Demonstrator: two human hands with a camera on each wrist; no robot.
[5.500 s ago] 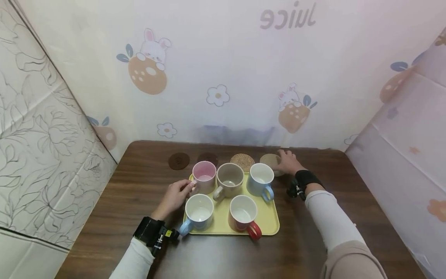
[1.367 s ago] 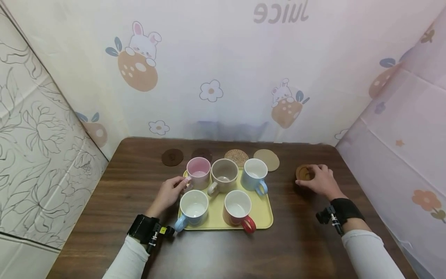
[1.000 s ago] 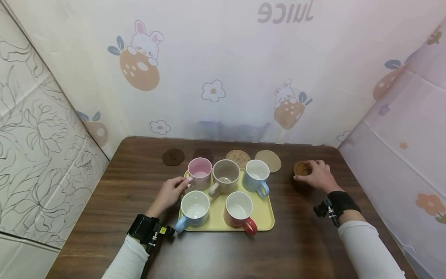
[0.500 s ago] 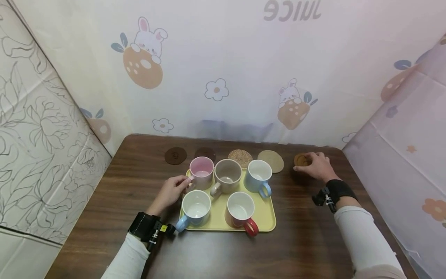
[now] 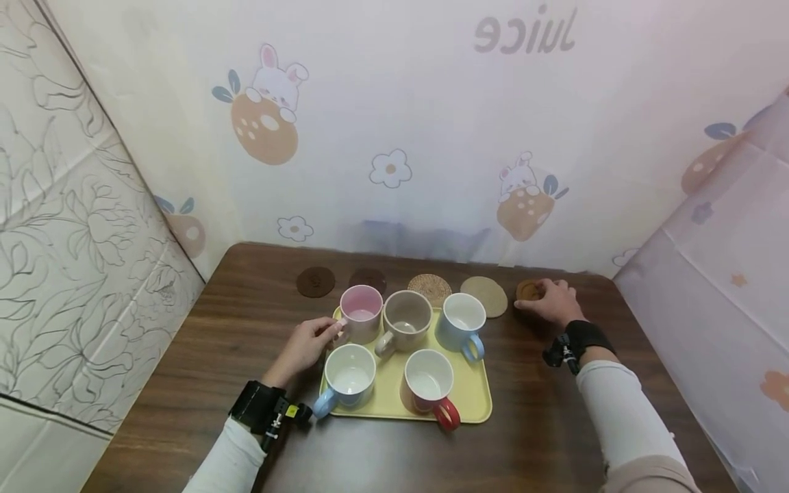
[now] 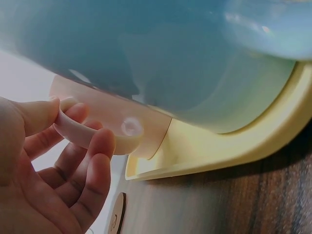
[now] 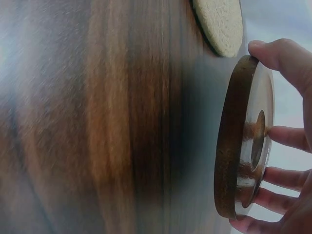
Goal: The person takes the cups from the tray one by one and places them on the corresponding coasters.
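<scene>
My left hand (image 5: 310,344) pinches the handle of a pink mug (image 5: 361,311) at the back left of a yellow tray (image 5: 471,380); the handle (image 6: 80,131) lies between thumb and curled fingers in the left wrist view. My right hand (image 5: 557,301) grips a round brown wooden coaster (image 5: 528,290) by its edge, at the right end of a row of coasters. In the right wrist view, thumb and fingers span this thick coaster (image 7: 236,141), which has a recess in its face. Whether it touches the table cannot be told.
Also on the tray are a taupe mug (image 5: 407,318), two blue mugs (image 5: 464,322) and a red-handled mug (image 5: 429,376). Behind it lie two dark coasters (image 5: 316,281), a woven coaster (image 5: 429,289) and a beige coaster (image 5: 487,296). A patterned cloth (image 5: 394,103) hangs behind the table.
My right hand was at the beige coaster first. Later it held the wooden coaster farther right, then moved it back and left beside the beige one. My left hand stays on the pink mug's handle.
</scene>
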